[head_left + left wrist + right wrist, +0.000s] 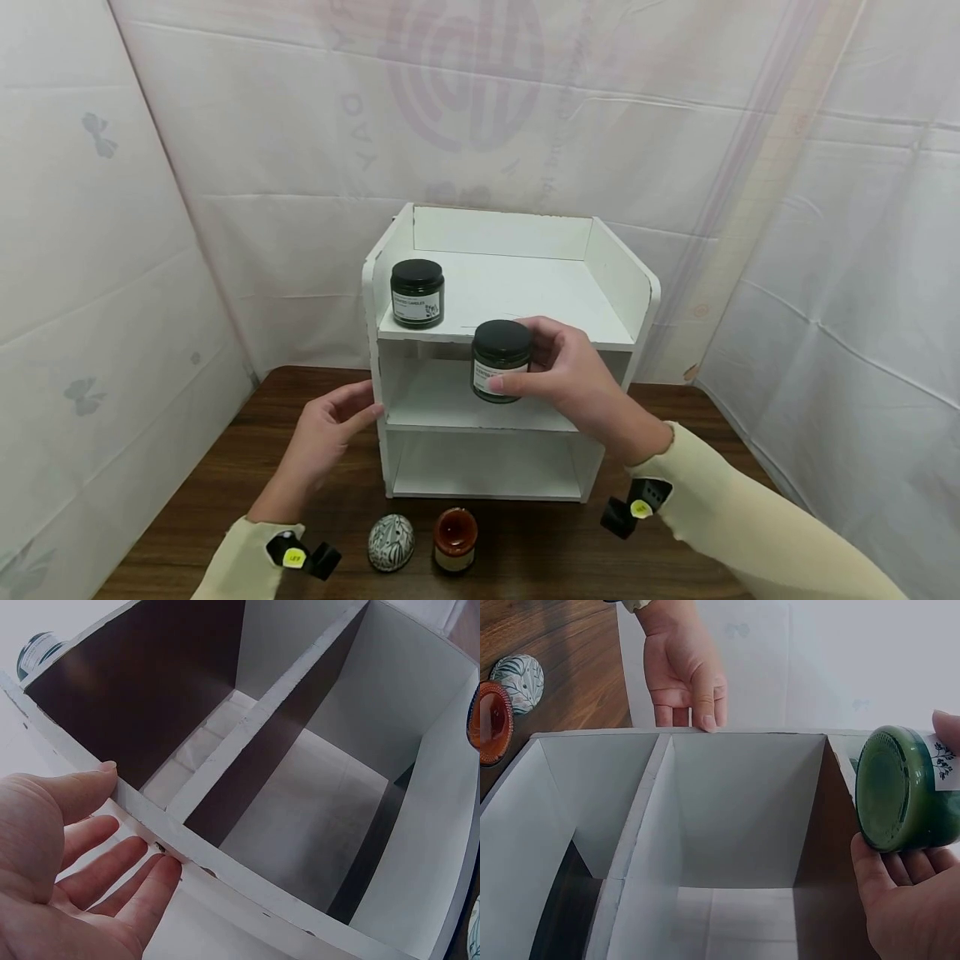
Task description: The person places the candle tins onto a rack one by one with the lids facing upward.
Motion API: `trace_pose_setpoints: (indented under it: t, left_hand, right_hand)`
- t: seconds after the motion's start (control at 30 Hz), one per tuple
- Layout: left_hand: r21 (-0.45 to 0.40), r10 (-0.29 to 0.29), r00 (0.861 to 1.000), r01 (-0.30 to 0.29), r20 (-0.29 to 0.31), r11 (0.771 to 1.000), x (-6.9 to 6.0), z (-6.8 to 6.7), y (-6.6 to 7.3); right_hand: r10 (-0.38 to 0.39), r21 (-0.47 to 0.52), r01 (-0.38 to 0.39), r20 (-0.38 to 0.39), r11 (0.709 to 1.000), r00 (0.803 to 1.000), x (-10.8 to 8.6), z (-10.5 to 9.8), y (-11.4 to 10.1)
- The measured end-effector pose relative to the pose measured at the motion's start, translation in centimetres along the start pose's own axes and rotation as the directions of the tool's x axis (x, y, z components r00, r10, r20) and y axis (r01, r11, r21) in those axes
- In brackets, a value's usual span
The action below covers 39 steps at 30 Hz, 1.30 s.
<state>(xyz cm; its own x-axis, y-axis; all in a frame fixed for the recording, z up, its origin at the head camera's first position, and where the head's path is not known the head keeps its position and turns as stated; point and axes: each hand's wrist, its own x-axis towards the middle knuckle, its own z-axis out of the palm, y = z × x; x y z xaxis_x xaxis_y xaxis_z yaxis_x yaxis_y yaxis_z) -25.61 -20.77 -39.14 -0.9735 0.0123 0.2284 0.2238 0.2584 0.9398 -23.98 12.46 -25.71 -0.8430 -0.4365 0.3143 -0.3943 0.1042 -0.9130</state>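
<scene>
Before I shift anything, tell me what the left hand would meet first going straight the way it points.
The left side panel of the white shelf; the left hand seems to touch its edge, though depth around the fingers is unclear.

Soft, even light fills the head view (the wrist views look dimmer).

Table [240,450] is brown wood-grain. On it, a glossy red-brown cup [454,538] with a paler lower band stands just beside a rounded, leaf-patterned object [391,543]. Creased white back sheet [285,167] bears a faded emblem [465,71]; left sheet [82,258] shows grey bow shapes.
</scene>
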Motion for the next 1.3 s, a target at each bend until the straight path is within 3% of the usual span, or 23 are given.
trace_pose_setpoints:
  t: [0.83,1.3]
  left_hand:
    - [0.014,-0.013,1.000,0.013,-0.008,1.000,0.0,0.0,0.1]
    - [0.026,-0.010,1.000,0.010,-0.008,1.000,-0.1,0.0,0.1]
  right_hand:
    - [-0.044,-0.016,0.044,-0.017,0.999,0.999,1.6,0.1,-1.6]
    - [-0.022,-0.019,0.021,-0.024,1.000,0.999,2.7,-0.4,-2.2]
